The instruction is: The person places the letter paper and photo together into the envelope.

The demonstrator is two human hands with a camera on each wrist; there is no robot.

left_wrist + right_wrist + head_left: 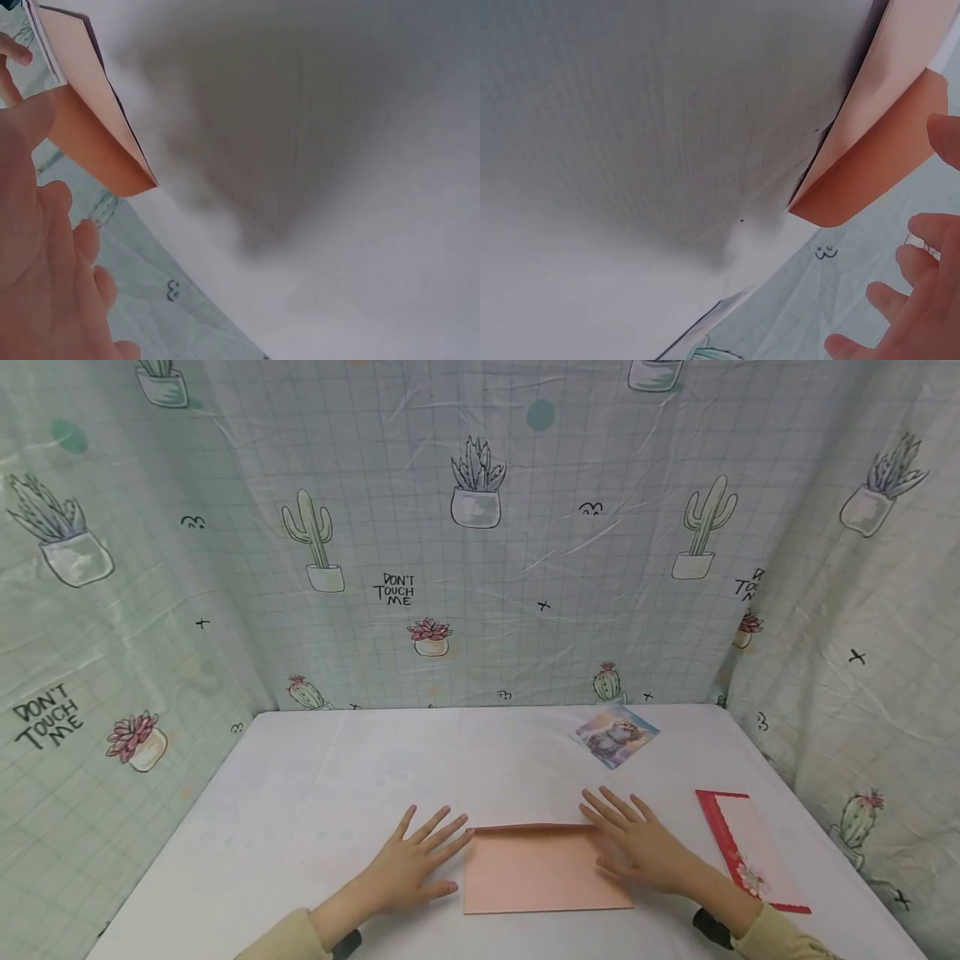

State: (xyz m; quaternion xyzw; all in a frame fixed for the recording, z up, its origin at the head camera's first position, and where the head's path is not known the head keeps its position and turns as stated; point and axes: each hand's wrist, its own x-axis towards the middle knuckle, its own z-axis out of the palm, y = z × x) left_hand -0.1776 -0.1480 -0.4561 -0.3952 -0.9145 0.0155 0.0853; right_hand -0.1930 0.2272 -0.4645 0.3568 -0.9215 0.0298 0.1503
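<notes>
A peach envelope (547, 872) lies flat at the front middle of the white table, its flap (101, 150) standing up along the far edge. My left hand (405, 870) is at the envelope's left side with its fingers spread and straight, holding nothing. At the right end, my right hand (641, 847) hovers partly over the envelope, fingers extended, and hides its far right corner. In the right wrist view the raised flap (881, 165) shows darker orange, apart from the fingers (889, 300). Whether anything is inside the envelope cannot be seen.
To the right of my right hand lies a pink card (761, 843) with a red border and a flower decoration. A small square picture (617, 737) of a fluffy animal rests near the table's (360, 760) back edge. Cloth printed with cacti (480, 560) hangs around three sides.
</notes>
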